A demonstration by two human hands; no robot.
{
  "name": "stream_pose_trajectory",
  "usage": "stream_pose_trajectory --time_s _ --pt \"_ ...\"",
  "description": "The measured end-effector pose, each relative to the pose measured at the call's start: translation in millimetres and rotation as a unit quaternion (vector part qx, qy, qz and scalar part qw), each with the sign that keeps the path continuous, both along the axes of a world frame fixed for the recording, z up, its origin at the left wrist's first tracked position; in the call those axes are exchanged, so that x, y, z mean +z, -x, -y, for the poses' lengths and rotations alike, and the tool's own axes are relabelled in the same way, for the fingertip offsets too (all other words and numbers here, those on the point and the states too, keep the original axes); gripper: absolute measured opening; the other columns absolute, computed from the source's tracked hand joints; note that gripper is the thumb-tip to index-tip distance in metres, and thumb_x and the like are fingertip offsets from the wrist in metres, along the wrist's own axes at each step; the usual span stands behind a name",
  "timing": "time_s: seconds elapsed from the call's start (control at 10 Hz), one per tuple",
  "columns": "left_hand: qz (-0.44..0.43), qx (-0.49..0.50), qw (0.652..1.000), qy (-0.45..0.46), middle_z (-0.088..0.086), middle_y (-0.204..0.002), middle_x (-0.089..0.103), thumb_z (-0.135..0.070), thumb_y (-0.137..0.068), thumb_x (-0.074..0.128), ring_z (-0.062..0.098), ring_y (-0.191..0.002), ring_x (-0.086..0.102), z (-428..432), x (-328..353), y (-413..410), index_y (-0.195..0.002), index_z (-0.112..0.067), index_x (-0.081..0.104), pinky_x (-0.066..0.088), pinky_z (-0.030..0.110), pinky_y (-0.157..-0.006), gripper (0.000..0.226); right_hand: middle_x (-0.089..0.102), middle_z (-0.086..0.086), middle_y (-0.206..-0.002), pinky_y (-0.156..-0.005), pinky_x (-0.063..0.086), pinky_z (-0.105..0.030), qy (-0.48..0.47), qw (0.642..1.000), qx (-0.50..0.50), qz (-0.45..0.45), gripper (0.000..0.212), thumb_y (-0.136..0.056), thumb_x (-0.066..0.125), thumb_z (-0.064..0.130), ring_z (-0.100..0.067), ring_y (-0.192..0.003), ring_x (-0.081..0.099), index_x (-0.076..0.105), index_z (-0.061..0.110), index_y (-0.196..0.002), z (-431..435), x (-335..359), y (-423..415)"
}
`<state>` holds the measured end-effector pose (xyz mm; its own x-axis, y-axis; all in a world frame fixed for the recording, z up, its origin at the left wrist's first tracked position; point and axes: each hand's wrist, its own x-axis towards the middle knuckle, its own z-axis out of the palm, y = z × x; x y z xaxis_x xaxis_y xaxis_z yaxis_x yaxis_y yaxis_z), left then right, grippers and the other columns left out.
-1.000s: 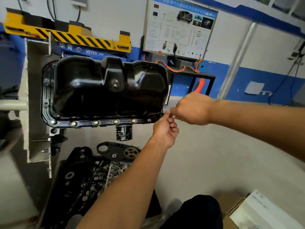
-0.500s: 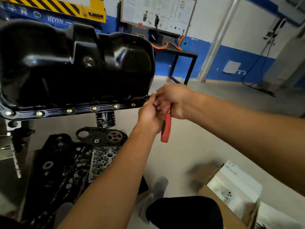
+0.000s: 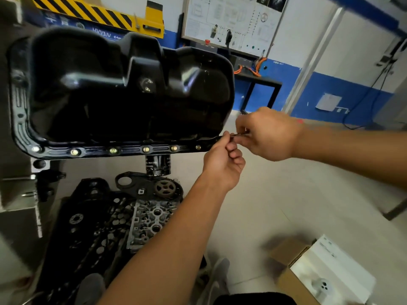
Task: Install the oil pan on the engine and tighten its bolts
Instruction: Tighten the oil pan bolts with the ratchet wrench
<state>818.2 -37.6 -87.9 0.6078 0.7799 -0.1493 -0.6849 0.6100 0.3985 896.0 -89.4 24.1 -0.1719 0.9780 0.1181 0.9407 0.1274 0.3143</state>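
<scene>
While engine parts (image 3: 149, 219) are lying on the floor (image 3: 275, 205) nearest, the left hand (image 3: 222, 159) is pinching a thin tool (image 3: 239, 134) at the lower right corner of the oil pan (image 3: 132, 91). The right hand (image 3: 267, 135) is gripping it just beyond, and bolts (image 3: 145, 149) are lining the mounted pan's lower flange.

Pale floor (image 3: 286, 205) under engine parts (image 3: 149, 225), cardboard box (image 3: 326, 274).

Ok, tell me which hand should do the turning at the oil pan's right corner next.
The right hand, probably: it wraps the thin tool shaft from the outer end, while the left hand just pinches its tip at the oil pan flange.
</scene>
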Motion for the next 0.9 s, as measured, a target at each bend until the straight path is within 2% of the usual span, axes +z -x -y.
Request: stream_pose_trajectory --time_s 0.1,0.2,0.3,0.4,0.5,0.6,0.7,0.8,0.9 --pt "0.000 0.000 1.000 -0.004 -0.010 -0.052 0.036 -0.030 -0.104 0.048 0.004 -0.041 0.031 0 1 -2 -0.076 -0.019 0.055 0.027 0.017 -0.038 0.030 0.057 -0.004 -0.065 -0.049 0.042 -0.028 -0.023 0.882 -0.175 -0.437 0.025 -0.095 0.060 0.021 -0.017 -0.056 0.053 0.061 0.001 -0.080 -2 -15 11" --pt "0.017 0.012 1.000 0.016 -0.006 -0.051 0.036 -0.029 -0.104 0.049 0.006 -0.038 0.032 3 3 -4 -0.073 -0.016 0.052 0.035 0.019 -0.037 0.034 0.052 -0.009 -0.058 -0.033 0.029 -0.019 0.009 0.640 -0.251 -0.726 0.016 -0.094 0.050 0.005 -0.013 -0.041 0.041 0.059 0.002 -0.081 1 -24 31" --pt "-0.014 0.023 1.000 0.002 -0.007 -0.049 0.038 -0.028 -0.104 0.049 0.005 -0.037 0.033 4 1 -1 -0.071 -0.016 0.051 0.031 0.018 -0.035 0.035 0.059 -0.007 -0.059 -0.035 0.037 -0.020 0.034 0.770 -0.190 -0.608 0.020 -0.095 0.058 0.012 -0.011 -0.041 0.049 0.064 0.000 -0.079 9 -21 31" --pt "-0.055 0.026 0.998 -0.007 -0.009 -0.050 0.037 -0.028 -0.104 0.050 0.004 -0.041 0.029 6 2 0 -0.076 -0.018 0.055 0.025 0.016 -0.037 0.030 0.065 -0.004 -0.086 -0.067 0.054 -0.037 0.061 0.996 -0.048 0.049 0.015 -0.097 0.056 0.031 -0.021 -0.072 0.060 0.058 0.016 -0.095 10 -2 6" --pt "-0.059 0.040 0.997 0.006 -0.009 -0.050 0.035 -0.028 -0.102 0.054 0.005 -0.042 0.027 8 9 -2 -0.073 -0.020 0.052 0.023 0.017 -0.037 0.030 0.064 -0.001 -0.092 -0.083 0.050 -0.043 0.024 0.938 0.114 0.327 0.016 -0.097 0.047 0.020 -0.025 -0.088 0.060 0.053 0.023 -0.111 8 12 2" --pt "-0.051 0.041 0.998 0.010 -0.009 -0.050 0.034 -0.031 -0.101 0.055 0.005 -0.040 0.028 8 10 0 -0.071 -0.020 0.051 0.024 0.017 -0.037 0.032 0.062 -0.001 -0.083 -0.078 0.050 -0.045 0.018 0.952 0.094 0.292 0.014 -0.094 0.050 0.017 -0.026 -0.082 0.059 0.058 0.021 -0.105 3 9 10" --pt "-0.043 0.034 0.999 0.004 -0.009 -0.053 0.035 -0.031 -0.103 0.051 0.005 -0.040 0.029 6 7 3 -0.073 -0.019 0.053 0.026 0.017 -0.037 0.032 0.061 -0.006 -0.078 -0.069 0.053 -0.042 0.036 0.997 -0.063 0.017 0.014 -0.096 0.055 0.021 -0.024 -0.076 0.060 0.064 0.011 -0.091 2 5 17" --pt "-0.025 0.039 0.999 0.005 -0.008 -0.052 0.039 -0.029 -0.104 0.049 0.005 -0.041 0.032 7 7 1 -0.075 -0.018 0.055 0.029 0.018 -0.038 0.031 0.061 -0.011 -0.066 -0.043 0.044 -0.027 0.027 0.827 -0.218 -0.518 0.025 -0.095 0.054 0.010 -0.016 -0.048 0.053 0.064 0.000 -0.075 2 -6 29" --pt "-0.008 0.039 0.999 0.009 -0.005 -0.048 0.042 -0.026 -0.105 0.046 0.007 -0.038 0.037 10 6 -2 -0.076 -0.013 0.057 0.039 0.019 -0.039 0.034 0.058 -0.013 -0.065 -0.036 0.039 -0.020 0.029 0.667 -0.238 -0.705 0.022 -0.096 0.051 0.006 -0.014 -0.041 0.049 0.064 -0.002 -0.079 10 -17 36"
